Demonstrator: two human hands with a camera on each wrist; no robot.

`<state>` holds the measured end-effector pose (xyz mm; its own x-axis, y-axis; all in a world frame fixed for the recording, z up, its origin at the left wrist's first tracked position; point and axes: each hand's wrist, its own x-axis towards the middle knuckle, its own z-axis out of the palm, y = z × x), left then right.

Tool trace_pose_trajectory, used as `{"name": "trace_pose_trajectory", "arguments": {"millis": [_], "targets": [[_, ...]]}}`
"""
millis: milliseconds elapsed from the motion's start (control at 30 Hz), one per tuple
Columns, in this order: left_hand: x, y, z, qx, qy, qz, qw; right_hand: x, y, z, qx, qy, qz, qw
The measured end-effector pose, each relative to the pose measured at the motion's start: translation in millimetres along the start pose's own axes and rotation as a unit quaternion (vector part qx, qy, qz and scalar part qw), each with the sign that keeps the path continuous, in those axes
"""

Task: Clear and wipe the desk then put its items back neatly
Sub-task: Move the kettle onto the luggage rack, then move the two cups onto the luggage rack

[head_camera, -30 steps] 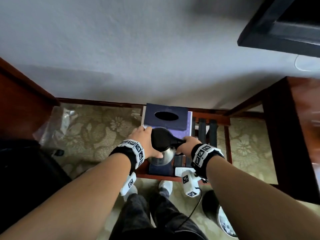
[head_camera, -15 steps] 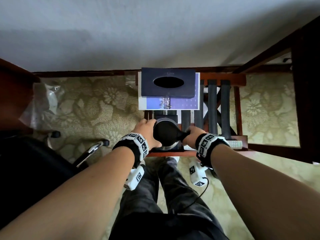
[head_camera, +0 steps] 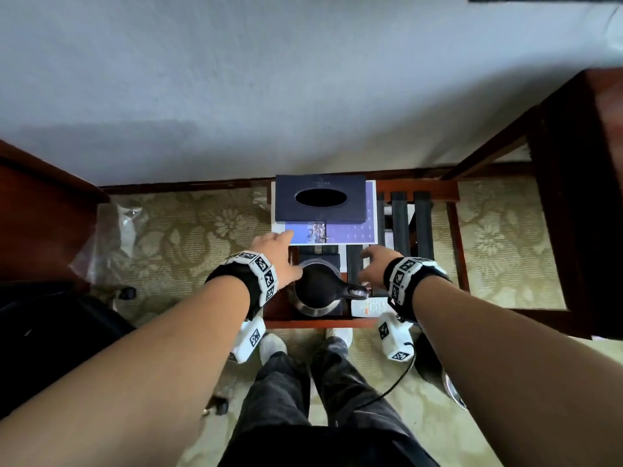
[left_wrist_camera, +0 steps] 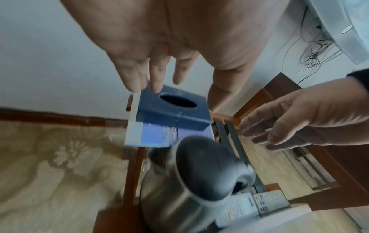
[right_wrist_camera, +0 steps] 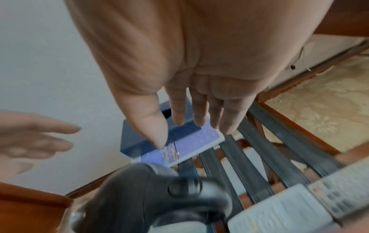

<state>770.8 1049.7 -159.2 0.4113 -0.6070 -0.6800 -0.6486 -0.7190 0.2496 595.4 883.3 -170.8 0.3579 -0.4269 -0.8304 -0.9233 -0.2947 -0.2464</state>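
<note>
A steel kettle (head_camera: 317, 289) with a black lid stands on the front left of a wooden luggage rack (head_camera: 451, 230) with black straps. Behind it a dark blue tissue box (head_camera: 320, 200) lies on a purple and white booklet (head_camera: 350, 232). My left hand (head_camera: 274, 246) hovers open just left of the kettle, its fingers straight towards the booklet's corner. On the other side my right hand (head_camera: 376, 261) is open above the straps, clear of the kettle's handle. In the wrist views both hands (left_wrist_camera: 151, 75) (right_wrist_camera: 189, 118) hold nothing, with the kettle (left_wrist_camera: 199, 181) (right_wrist_camera: 149, 197) below them.
Two remote controls (head_camera: 369, 306) lie on the rack's front right, beside the kettle. A dark wooden desk (head_camera: 573, 197) stands to the right and wooden furniture (head_camera: 40, 214) to the left. A plastic bag (head_camera: 111, 237), a black chair (head_camera: 50, 332) and a bin (head_camera: 438, 369) sit on the carpet.
Both hands have let go of the kettle, which now stands on the rack. They have opened and moved forward past it, towards the tissue box.
</note>
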Motion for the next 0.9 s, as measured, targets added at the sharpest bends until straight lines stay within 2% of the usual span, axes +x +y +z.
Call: {"name": "trace_pose_trajectory", "arguments": {"millis": [200, 333, 500, 667, 900], "targets": [[-27.8, 52.5, -111.6, 0.072, 0.126, 0.053, 0.988, -49.2, -11.3, -89.5, 0.022, 0.103, -0.040, 0.994], [-61.3, 104.2, -180.1, 0.098, 0.194, 0.101, 0.971, -115.0, -2.8, -149.5, 0.029, 0.200, -0.055, 0.978], [-118.5, 173.7, -240.0, 0.119, 0.262, 0.192, 0.938, -206.6, 32.4, -204.1, 0.040, 0.326, -0.025, 0.944], [-174.9, 201.9, -230.3, 0.119, 0.291, 0.273, 0.909, -292.4, 70.9, -186.7, 0.075, 0.397, 0.024, 0.914], [-207.8, 214.6, -160.4, 0.146, 0.235, 0.320, 0.906, -350.4, 129.9, -96.6, 0.084, 0.393, 0.087, 0.912]]}}
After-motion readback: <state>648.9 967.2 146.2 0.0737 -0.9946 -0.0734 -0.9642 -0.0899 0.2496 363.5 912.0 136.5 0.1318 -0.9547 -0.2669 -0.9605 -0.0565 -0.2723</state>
